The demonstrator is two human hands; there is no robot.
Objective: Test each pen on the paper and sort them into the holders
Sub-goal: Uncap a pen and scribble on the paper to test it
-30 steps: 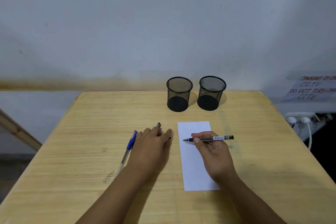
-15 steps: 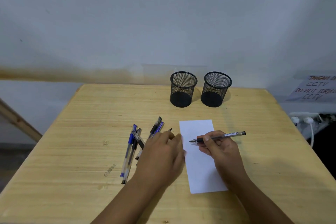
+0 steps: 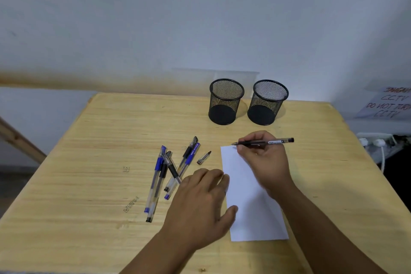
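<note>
Head view: the right hand (image 3: 264, 162), closed around a black pen (image 3: 264, 142), has moved its tip up to the top edge of the paper (image 3: 249, 196), so testing is about to begin. The left hand (image 3: 200, 200) has come off the loose pens (image 3: 171, 171) and now lies open, holding nothing, flat on the paper's left edge; both holders (image 3: 225, 101) look empty.

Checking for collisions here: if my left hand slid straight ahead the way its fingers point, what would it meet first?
Probably the loose pen cap: the left hand points up and slightly right along the paper's left edge. The left holder lies further on. Depth is uncertain.
</note>
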